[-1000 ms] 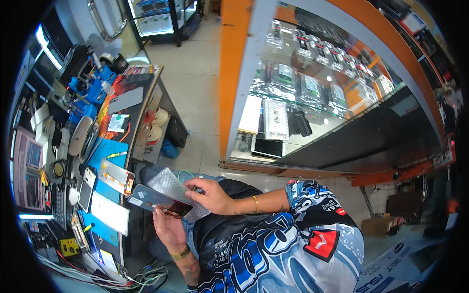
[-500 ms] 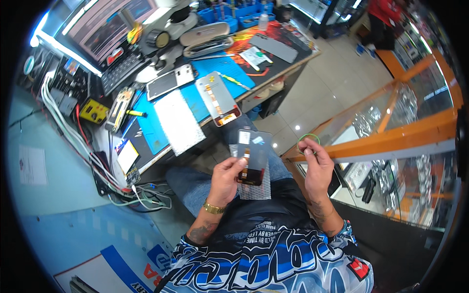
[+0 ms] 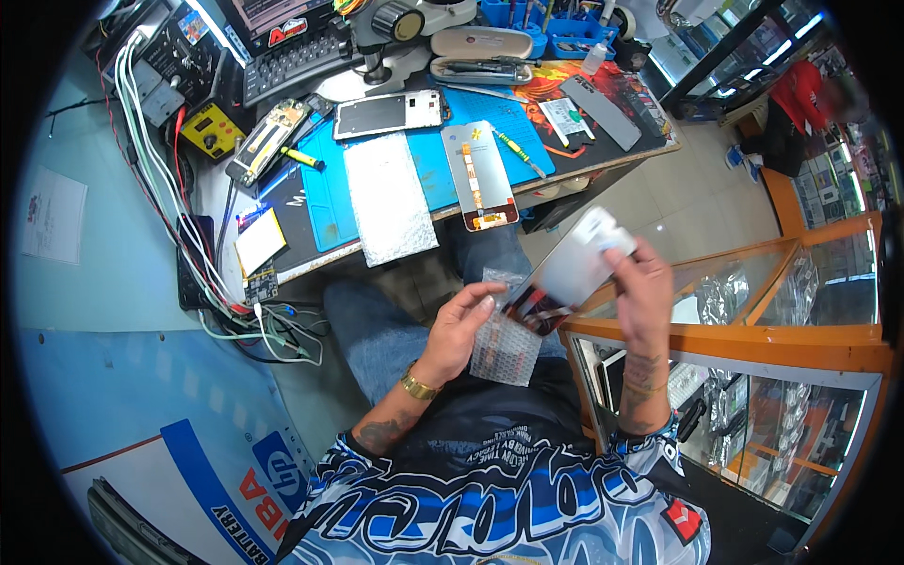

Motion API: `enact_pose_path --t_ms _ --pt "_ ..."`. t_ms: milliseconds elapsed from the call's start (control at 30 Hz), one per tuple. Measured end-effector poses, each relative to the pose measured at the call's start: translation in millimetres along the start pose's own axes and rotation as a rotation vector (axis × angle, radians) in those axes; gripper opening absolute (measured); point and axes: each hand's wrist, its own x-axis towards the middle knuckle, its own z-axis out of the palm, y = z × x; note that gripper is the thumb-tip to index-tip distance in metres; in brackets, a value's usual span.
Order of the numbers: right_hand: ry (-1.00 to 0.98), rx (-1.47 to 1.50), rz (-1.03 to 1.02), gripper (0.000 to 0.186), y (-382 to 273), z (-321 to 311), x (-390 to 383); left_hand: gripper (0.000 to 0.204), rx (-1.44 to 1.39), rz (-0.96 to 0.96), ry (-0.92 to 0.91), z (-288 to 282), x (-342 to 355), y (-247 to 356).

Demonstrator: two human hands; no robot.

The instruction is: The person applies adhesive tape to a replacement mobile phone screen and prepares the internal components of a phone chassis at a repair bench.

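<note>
My right hand grips the upper end of a phone screen panel, grey-backed with a dark lower end, tilted and blurred by motion. Just left of it, my left hand has its thumb and forefinger at the edge of a clear bubble-wrap sleeve above my lap; its other fingers are partly hidden. A second screen panel with an orange flex cable lies at the bench's front edge. Beside it rests a flat white bubble-wrap sheet.
On the bench's blue mat are a white phone frame and a yellow-green tool. An opened phone and a microscope stand nearby. An orange-edged glass display case borders my right. Cables hang at left.
The screen panel has passed from my left hand to my right, moving up and right off the bubble-wrap sleeve. The green band at my right fingers no longer shows. My view has shifted.
</note>
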Motion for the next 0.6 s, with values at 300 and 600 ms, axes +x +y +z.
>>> enact_pose_path --t_ms 300,600 --pt "0.14 0.148 -0.104 0.021 -17.0 -6.9 39.1 0.067 0.0 -0.07 -0.089 -3.9 4.6 -4.3" --pt "0.121 0.231 -0.041 0.022 -3.9 -13.9 39.6 0.028 0.042 -0.169 0.021 -13.7 7.7 -24.9"
